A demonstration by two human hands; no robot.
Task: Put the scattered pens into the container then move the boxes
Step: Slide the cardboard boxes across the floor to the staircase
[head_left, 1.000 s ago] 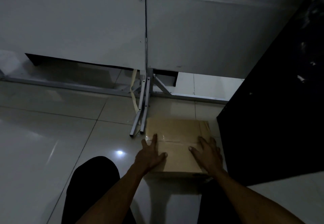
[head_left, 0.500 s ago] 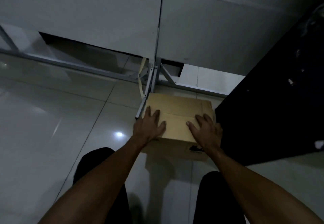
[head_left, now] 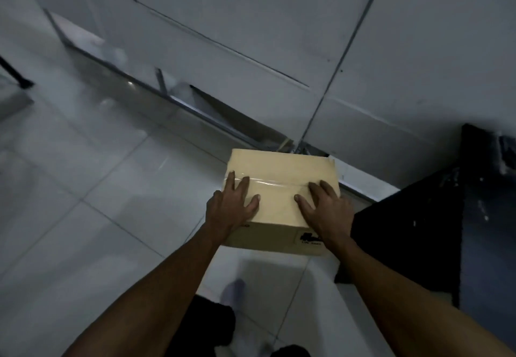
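A taped cardboard box (head_left: pixel 279 169) with a dark printed label on its near face is held off the tiled floor, and its shadow falls on the tiles below. My left hand (head_left: pixel 230 207) grips the box's near-left top corner. Its thumb and two fingers lie on the lid; its other fingers are hidden over the side. My right hand (head_left: pixel 325 210) grips the near-right corner the same way. No pens or container are in view.
Grey panels (head_left: pixel 251 35) on a metal frame stand just behind the box. A black cabinet (head_left: pixel 460 231) stands close on the right. Glossy floor tiles (head_left: pixel 83 217) spread to the left, and my dark-clad knees (head_left: pixel 212 326) show at the bottom.
The box has come up off the floor between both hands. The view has tilted and swung left, so the panels now run diagonally.
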